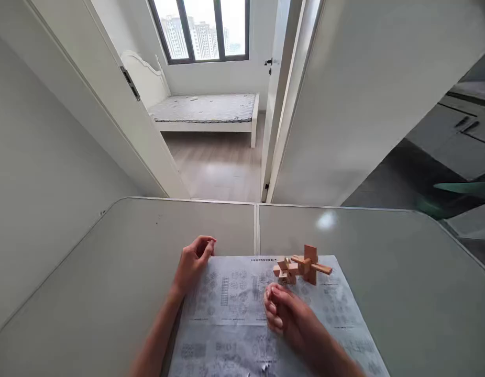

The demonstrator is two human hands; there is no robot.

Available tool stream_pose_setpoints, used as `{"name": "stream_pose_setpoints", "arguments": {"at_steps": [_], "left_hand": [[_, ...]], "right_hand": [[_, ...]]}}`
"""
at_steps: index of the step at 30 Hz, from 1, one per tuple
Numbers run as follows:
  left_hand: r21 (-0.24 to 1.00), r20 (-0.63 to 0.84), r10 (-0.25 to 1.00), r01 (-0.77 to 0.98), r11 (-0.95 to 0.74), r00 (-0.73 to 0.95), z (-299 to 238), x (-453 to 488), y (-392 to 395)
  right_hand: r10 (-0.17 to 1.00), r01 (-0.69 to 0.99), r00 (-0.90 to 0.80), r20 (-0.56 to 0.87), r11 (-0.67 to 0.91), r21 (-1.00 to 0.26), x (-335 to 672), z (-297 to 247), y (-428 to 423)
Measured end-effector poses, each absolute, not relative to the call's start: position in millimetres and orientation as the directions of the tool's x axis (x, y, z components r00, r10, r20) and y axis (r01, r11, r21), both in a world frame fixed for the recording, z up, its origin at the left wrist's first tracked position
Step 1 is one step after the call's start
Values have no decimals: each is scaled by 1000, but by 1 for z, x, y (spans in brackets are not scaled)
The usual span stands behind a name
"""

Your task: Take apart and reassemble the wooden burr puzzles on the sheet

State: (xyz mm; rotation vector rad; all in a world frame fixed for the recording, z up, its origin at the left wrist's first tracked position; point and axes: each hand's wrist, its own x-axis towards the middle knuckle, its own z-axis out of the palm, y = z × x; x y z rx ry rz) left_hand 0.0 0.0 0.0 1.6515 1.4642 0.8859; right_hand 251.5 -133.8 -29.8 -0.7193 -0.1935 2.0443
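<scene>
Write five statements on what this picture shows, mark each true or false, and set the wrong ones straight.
1. A printed paper lies on the table. True.
2. The right hand is nearer to the wooden pieces than the left hand is. True.
3. The wooden pieces are at the left edge of the paper. False: they are towards its far right corner.
4. A mattress lies on the bed. True.
5. A curtain hides the view outside. False: buildings show through the window.
</scene>
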Motion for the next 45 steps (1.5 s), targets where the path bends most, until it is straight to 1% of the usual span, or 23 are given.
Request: {"name": "stream_pose_setpoints", "arguments": {"at_steps": [10, 19, 45], "left_hand": [[875, 9, 994, 480, -61, 110, 2, 0, -1], [877, 29, 992, 473, -84, 122, -3, -1, 1], [878, 15, 994, 475, -65, 108, -3, 0, 2]], "right_hand": [[831, -734, -397, -389, -542, -409, 252, -31, -133], [827, -724, -396, -400, -549, -417, 252, -34, -133], [836, -739, -401, -375, -537, -407, 251, -33, -130]]}}
